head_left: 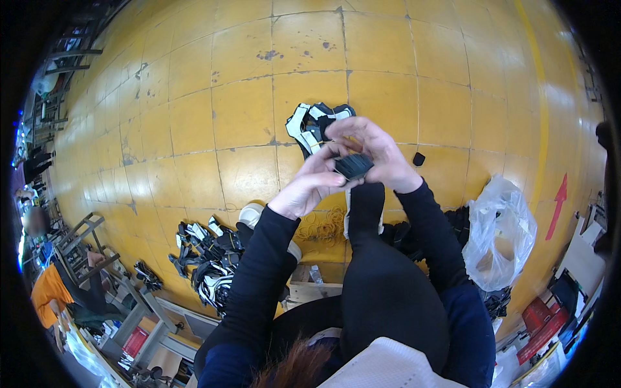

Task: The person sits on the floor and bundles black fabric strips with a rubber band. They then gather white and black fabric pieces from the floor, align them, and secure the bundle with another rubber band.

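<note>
My left hand (312, 185) grips a small stack of thin dark pieces (354, 166), its thumb along the near side. My right hand (381, 154) curls around the right end of the same stack, fingers bent over its top. Whether a rubber band lies between those fingers is too small to tell. Just beyond my hands, banded bundles of black and white cut pieces (298, 123) lie on the floor, partly hidden by my fingers. Below my hands a loose heap of yellowish rubber bands (321, 227) rests on the floor.
Black and white pieces (217, 258) are heaped to the left. At the right, a clear plastic bag (501, 233) stands by dark pieces (458, 223). One small black piece (419, 158) lies on the yellow tiles. Another person in orange (50, 291) is at the far left, near metal frames (139, 310).
</note>
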Available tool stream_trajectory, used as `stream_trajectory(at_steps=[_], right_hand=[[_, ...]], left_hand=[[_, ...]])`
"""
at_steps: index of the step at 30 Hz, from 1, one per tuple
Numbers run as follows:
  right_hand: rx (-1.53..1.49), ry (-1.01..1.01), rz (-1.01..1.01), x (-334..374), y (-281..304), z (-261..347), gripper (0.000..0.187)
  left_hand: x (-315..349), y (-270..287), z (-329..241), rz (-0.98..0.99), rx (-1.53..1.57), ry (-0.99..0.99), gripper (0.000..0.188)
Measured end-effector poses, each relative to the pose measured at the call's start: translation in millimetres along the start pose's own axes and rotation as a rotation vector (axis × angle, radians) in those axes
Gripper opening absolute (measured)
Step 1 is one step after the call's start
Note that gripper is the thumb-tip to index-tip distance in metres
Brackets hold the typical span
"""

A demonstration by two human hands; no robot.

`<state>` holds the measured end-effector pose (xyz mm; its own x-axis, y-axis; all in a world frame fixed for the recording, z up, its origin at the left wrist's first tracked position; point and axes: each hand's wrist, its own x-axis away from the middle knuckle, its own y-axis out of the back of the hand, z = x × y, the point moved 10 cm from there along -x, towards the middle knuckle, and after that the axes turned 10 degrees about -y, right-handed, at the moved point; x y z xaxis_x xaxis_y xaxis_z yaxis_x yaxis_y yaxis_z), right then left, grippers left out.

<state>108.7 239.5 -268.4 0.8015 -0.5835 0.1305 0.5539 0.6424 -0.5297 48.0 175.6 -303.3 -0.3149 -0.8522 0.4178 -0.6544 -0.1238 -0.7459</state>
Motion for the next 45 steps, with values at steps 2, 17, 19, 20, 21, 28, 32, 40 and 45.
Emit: stream_trajectory(at_steps=[2,17,19,20,21,28,32,40,45], right_hand=[[0.350,-0.040,0.041,-2,-23,26,0.062],[-0.858,0.596,0.129,68,51,59,0.033],[-1.304,0.432,-0.098,53,77,13,0.039],[-1.518,0.337,-0.216,48,82,-12,0.043],[-1.230,0.314,-0.327,42,78,-26,0.052],[-0.276,0.039,-0.145,1,-1,-25,0.076],[0.548,-0.086,0.100,-1,-24,-7,0.064],[0.409,0.197,0.041,32,-31,19,0.029],[-0.194,-0.200,-0.338,56,38,-40,0.036]], left_hand=[[3,15,21,-0.033,-0.183,0.114,0.051],[-1,42,-29,-0.156,0.403,-0.483,0.051],[1,22,-34,-0.100,0.368,-0.483,0.061],[1,17,-30,-0.075,0.357,-0.445,0.062],[1,12,-26,-0.050,0.346,-0.407,0.063],[4,16,-23,-0.098,0.029,-0.261,0.055],[1,29,1,-0.079,-0.404,-0.133,0.050],[0,80,6,-0.512,-0.189,-0.239,0.034],[5,108,-31,-0.508,0.162,-0.433,0.026]])
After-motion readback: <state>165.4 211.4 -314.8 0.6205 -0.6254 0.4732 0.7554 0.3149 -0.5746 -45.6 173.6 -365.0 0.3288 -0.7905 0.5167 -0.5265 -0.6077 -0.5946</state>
